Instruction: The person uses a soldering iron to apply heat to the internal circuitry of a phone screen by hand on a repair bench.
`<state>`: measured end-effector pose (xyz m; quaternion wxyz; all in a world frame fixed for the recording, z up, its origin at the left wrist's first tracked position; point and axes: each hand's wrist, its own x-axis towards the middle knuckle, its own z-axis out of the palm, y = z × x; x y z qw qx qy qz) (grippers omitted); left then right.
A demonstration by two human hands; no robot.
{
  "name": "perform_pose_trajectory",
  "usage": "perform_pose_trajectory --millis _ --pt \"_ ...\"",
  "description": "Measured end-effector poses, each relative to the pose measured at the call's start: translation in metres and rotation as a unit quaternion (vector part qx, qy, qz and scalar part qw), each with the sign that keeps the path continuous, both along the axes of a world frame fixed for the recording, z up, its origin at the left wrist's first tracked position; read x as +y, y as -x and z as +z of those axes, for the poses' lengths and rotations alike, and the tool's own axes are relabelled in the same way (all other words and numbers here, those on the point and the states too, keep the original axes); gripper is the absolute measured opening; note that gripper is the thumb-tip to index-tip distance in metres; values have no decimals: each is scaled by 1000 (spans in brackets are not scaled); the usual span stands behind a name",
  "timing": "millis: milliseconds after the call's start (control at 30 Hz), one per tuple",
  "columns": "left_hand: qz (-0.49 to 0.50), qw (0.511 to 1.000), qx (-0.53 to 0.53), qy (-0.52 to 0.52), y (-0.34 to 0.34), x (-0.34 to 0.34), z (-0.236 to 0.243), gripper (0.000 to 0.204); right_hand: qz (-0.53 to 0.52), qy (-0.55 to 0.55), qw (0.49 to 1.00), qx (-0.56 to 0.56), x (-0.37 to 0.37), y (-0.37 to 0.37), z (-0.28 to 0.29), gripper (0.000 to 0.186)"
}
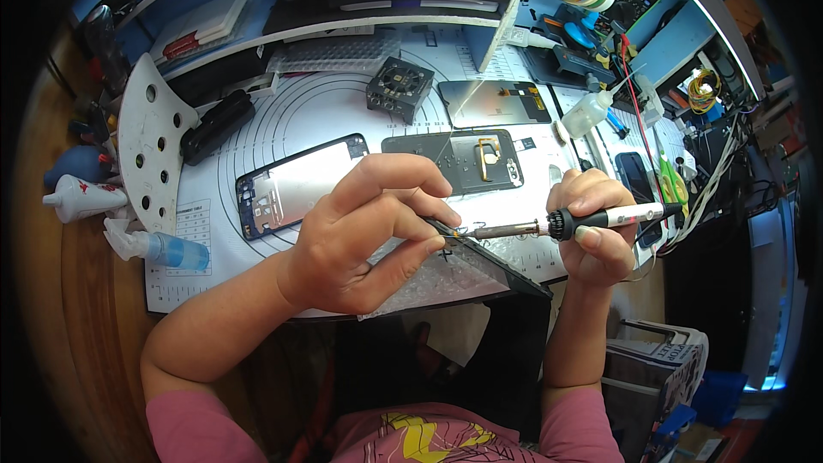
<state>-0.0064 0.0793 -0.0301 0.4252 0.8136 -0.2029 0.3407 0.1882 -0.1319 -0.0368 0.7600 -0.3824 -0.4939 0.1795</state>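
My right hand (591, 223) is closed around the black-and-white handle of a soldering iron (506, 230), held almost level. The iron points left, and its tip meets the fingertips of my left hand (369, 236). Thumb and fingers of that hand pinch the end of a thin dark panel (510, 270), seen nearly edge-on and slanting down to the right. A small yellowish bit shows at the tip, too small to make out. Behind my hands lie a dark phone back part (429, 154) with a yellow flex cable (489, 160) on it, and a blue-edged phone frame (300, 184).
A small black fan (400, 88) and a silver-backed panel (497, 105) stand farther back on the white mat (193, 283). Right of them are a clear dropper bottle (587, 113), green scissors (671, 182) and cables. A blue spray bottle (176, 251) and a perforated white plate (154, 146) are at left.
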Motion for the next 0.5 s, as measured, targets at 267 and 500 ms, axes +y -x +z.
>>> perform_pose_trajectory --millis 267,500 --pt "1 1000 2 -4 0 0 0 8 -1 0 1000 4 0 0 0 30" --pt "1 1000 -2 1 0 -1 0 9 -9 -9 1000 28 0 1 0 31"
